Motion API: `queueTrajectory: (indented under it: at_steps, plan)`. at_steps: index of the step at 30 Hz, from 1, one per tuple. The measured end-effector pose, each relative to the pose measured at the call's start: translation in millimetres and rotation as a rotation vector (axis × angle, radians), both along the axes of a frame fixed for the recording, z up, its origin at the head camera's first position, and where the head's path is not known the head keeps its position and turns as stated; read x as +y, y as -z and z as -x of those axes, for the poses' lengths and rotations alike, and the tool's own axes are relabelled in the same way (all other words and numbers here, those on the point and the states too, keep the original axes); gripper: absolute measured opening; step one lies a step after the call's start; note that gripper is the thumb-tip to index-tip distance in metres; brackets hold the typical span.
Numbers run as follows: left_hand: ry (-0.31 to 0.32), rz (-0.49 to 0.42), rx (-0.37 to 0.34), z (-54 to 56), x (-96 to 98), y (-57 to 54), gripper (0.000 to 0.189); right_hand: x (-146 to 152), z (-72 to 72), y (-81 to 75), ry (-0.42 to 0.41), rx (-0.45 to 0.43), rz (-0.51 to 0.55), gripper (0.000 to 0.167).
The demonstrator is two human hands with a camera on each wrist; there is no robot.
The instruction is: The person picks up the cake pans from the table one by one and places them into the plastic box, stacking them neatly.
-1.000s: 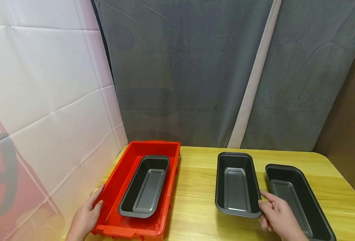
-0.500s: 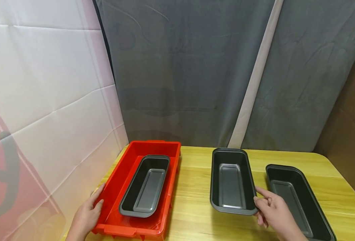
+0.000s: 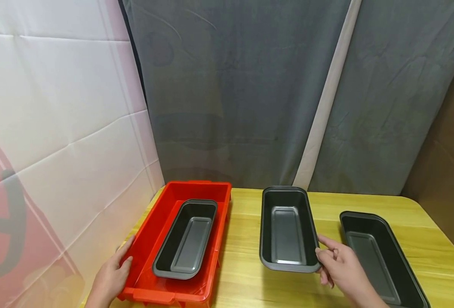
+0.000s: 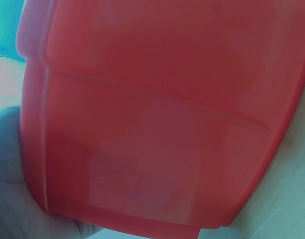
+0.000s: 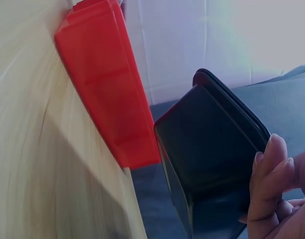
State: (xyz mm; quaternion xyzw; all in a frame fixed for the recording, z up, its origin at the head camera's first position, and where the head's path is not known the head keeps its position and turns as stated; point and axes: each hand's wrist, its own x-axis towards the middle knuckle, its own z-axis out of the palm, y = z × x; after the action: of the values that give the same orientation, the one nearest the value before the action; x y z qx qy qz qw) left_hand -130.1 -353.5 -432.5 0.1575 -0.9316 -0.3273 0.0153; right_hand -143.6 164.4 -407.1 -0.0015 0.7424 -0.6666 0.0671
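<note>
In the head view my right hand [image 3: 342, 265] pinches the near right rim of a dark grey loaf pan [image 3: 287, 233], thumb on top and fingers beneath. That pan hangs over the table, its shadow below, and the right wrist view shows its underside and outer wall [image 5: 217, 144] clear of the wood. My left hand [image 3: 109, 273] holds the left rim of a red plastic tray [image 3: 146, 252], thumb over the edge. Inside the tray lies a second loaf pan [image 3: 190, 244]. The left wrist view is filled by the tray's outer wall [image 4: 157, 139], with part of my hand at its rim.
A third loaf pan [image 3: 373, 252] stands on the wooden table [image 3: 246, 256] at the right, partly behind my right forearm. Grey curtain [image 3: 231, 94] closes off the back, a white printed cloth [image 3: 65, 107] the left, and a brown panel [image 3: 446, 158] the right.
My right hand has carried its loaf pan leftward and slightly away from me, closer to the red tray. The left hand, the tray and the other pans stay put.
</note>
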Motion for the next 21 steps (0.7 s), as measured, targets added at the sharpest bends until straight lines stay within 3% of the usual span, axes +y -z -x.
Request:
queueTrajectory:
  at_steps: [21]
  plan:
    - [0.005,0.012,0.009,-0.9,-0.6,-0.3,0.060,-29.1,4.0,-9.8,-0.074,0.056,0.084,0.055]
